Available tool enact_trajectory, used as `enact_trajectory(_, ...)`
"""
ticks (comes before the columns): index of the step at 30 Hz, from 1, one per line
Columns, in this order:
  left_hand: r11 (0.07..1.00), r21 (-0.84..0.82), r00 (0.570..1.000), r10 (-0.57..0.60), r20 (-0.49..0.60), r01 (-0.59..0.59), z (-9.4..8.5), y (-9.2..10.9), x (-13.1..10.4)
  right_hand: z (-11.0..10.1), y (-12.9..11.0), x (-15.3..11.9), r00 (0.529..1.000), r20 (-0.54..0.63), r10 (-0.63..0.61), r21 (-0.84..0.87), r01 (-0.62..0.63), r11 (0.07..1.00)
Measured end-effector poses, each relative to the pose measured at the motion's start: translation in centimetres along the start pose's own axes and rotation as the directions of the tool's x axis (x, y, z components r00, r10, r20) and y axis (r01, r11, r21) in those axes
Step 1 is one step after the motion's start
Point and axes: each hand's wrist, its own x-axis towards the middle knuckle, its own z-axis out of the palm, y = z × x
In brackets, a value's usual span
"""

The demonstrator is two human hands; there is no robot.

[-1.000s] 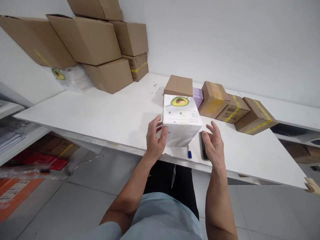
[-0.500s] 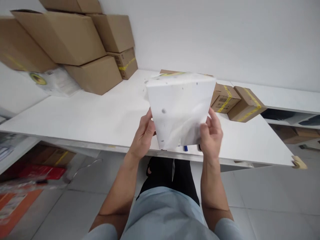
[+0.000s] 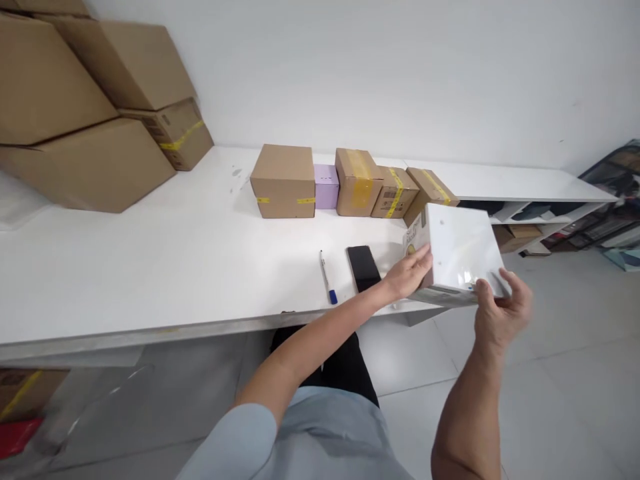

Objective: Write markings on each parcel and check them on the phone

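Observation:
A white box (image 3: 463, 247) with printing on its left side is held between both hands over the right part of the white table (image 3: 165, 273). My left hand (image 3: 411, 272) presses against the box's printed left side. At the lower right corner, my right hand (image 3: 503, 310) grips the box with its thumb on the white face. To the left of the box lie a black phone (image 3: 363, 267) and a marker with a blue cap (image 3: 327, 279).
Along the wall stand a brown box (image 3: 285, 183), a small purple box (image 3: 327, 187) and several taped cartons (image 3: 357, 183). Large cartons (image 3: 85, 160) are stacked at the left. A shelf unit (image 3: 540, 210) is at the right.
Both hands have carried the white box to the right and turned it, so its printed side shows. The view has shifted right, revealing the phone, the marker and the row of boxes.

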Motion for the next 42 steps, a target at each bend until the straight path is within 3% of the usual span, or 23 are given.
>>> enact_trajectory(3,0.999,0.004,0.997,-0.039,0.069,0.039,2.1,-0.7,0.6,1.0,1.1,-0.1,0.988,-0.149,0.032,-0.078,-0.044,0.996)
enact_trajectory(5,1.000,0.025,0.997,-0.013,0.075,0.011,2.6,-1.0,0.5,1.5,0.5,-1.0,0.993,-0.112,0.029,-0.167,-0.048,0.985)
enact_trajectory(11,0.998,0.043,0.993,0.030,0.113,-0.035,1.9,-1.6,0.1,2.9,-0.9,-3.9,0.998,0.018,0.058,-0.357,-0.047,0.933)
enact_trajectory(19,0.988,0.145,0.995,0.048,0.084,-0.060,2.1,-1.7,0.7,4.4,1.8,-2.8,0.999,0.033,0.008,-0.352,0.004,0.936)
enact_trajectory(25,0.984,0.162,0.995,0.070,0.071,-0.080,2.9,-1.6,1.0,4.7,2.0,-3.0,0.999,0.041,0.013,-0.369,0.003,0.930)
enact_trajectory(29,0.978,0.191,0.985,0.057,0.162,-0.088,1.9,-1.6,1.1,3.9,2.9,-2.2,1.000,-0.002,-0.007,-0.413,0.005,0.911)
enact_trajectory(31,0.944,0.286,0.979,0.119,0.163,-0.163,-0.9,-1.6,1.2,3.0,4.0,-0.6,0.999,-0.040,0.022,-0.420,-0.037,0.907)
enact_trajectory(33,0.862,0.457,0.960,0.273,-0.054,-0.219,-5.7,-1.5,1.3,2.5,5.5,2.2,0.990,-0.109,0.088,-0.418,-0.125,0.900)
enact_trajectory(34,0.806,0.555,0.913,0.362,-0.189,-0.205,-8.7,-1.3,1.5,2.4,6.2,4.1,0.981,-0.144,0.129,-0.418,-0.179,0.891)
enact_trajectory(35,0.753,0.643,0.845,0.427,-0.321,-0.136,-12.0,-1.2,1.6,2.7,7.0,6.1,0.969,-0.170,0.177,-0.419,-0.234,0.877)
enact_trajectory(38,0.624,0.741,0.622,0.484,-0.616,0.248,-21.7,-0.3,1.9,5.0,9.1,12.6,0.943,-0.139,0.301,-0.433,-0.331,0.838)
enact_trajectory(40,0.542,0.715,0.541,0.475,-0.694,0.442,-26.9,0.4,2.0,7.6,10.1,16.6,0.932,-0.087,0.352,-0.420,-0.355,0.836)
enact_trajectory(42,0.509,0.658,0.500,0.427,-0.753,0.556,-30.6,0.8,2.1,10.3,10.5,19.8,0.929,-0.016,0.369,-0.417,-0.342,0.842)
